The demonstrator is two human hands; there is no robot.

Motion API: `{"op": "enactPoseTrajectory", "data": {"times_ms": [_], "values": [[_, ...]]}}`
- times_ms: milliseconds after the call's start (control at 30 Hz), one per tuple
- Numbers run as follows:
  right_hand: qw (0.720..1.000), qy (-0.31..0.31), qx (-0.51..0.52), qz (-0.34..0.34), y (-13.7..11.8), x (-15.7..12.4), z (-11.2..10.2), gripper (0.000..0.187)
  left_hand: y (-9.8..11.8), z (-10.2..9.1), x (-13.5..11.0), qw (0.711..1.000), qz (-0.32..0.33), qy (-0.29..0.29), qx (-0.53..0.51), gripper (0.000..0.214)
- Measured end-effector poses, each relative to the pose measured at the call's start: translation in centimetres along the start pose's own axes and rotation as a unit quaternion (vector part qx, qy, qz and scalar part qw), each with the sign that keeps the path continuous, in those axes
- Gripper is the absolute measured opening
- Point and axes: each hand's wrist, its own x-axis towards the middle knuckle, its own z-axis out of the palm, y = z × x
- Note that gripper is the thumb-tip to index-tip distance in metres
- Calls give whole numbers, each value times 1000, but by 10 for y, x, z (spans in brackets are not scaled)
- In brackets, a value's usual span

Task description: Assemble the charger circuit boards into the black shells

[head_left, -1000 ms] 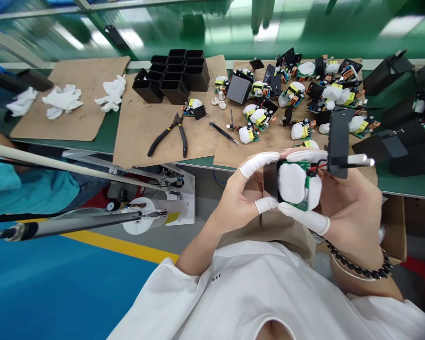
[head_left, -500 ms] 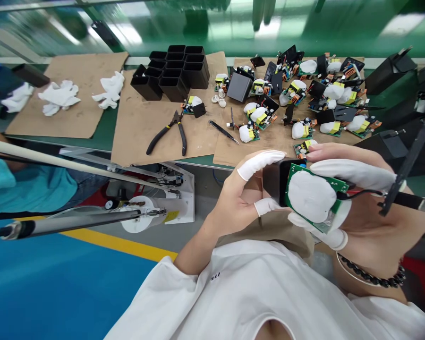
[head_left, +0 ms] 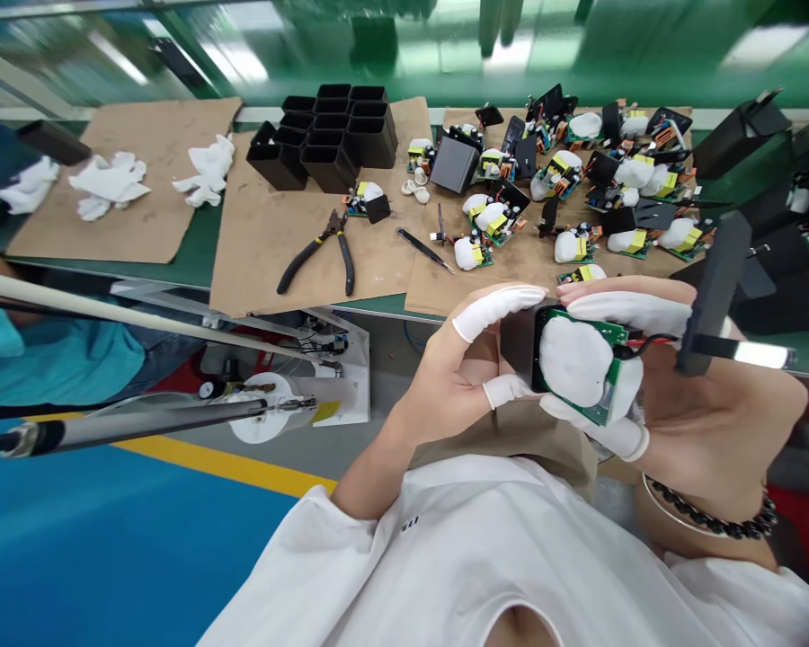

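Observation:
My left hand (head_left: 455,364), with white finger cots on thumb and forefinger, grips a black plastic housing (head_left: 518,346) whose open end faces right. Between the cot-covered fingers of my right hand (head_left: 688,386) is a green circuit board (head_left: 605,412) with a large white pad (head_left: 575,361) on its face. The board's left edge sits inside the mouth of the housing. From its right side a black and red cable runs to a black end plate (head_left: 715,292), which hangs loose by my right wrist. My right fingertips touch the housing's rim.
Several black housings (head_left: 330,166) stand upright on cardboard. Pliers (head_left: 320,252) and tweezers (head_left: 424,250) lie nearer, left of many circuit boards (head_left: 495,220). White gloves (head_left: 111,182) lie at the far left. A co-worker's turquoise sleeve (head_left: 54,355) and a metal rod (head_left: 155,422) are at left.
My right hand has moved left, pushing the circuit board deeper into the housing. The end plate on its cable has swung up and left. My left hand has stayed almost still.

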Motion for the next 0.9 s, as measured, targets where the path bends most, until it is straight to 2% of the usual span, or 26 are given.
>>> {"op": "enactPoseTrajectory", "data": {"times_ms": [167,300,433,533,700,900], "values": [[1000,11,1,4,1,1,-1,65,-2,1,0,1000,1,-1,5,66],[999,13,27,32,2,-1,-1,64,-6,1,-2,999,-17,-2,27,65],[996,26,59,54,1,-4,0,68,-7,0,-3,1000,-3,-6,26,70],[995,36,71,54,0,-5,2,66,-3,-1,-2,1000,-2,-18,20,70],[992,71,97,40,3,-8,7,63,10,-1,-1,999,-24,-21,1,58],[987,119,86,69,0,-12,9,54,15,-3,-2,999,-32,-29,13,62]]}}
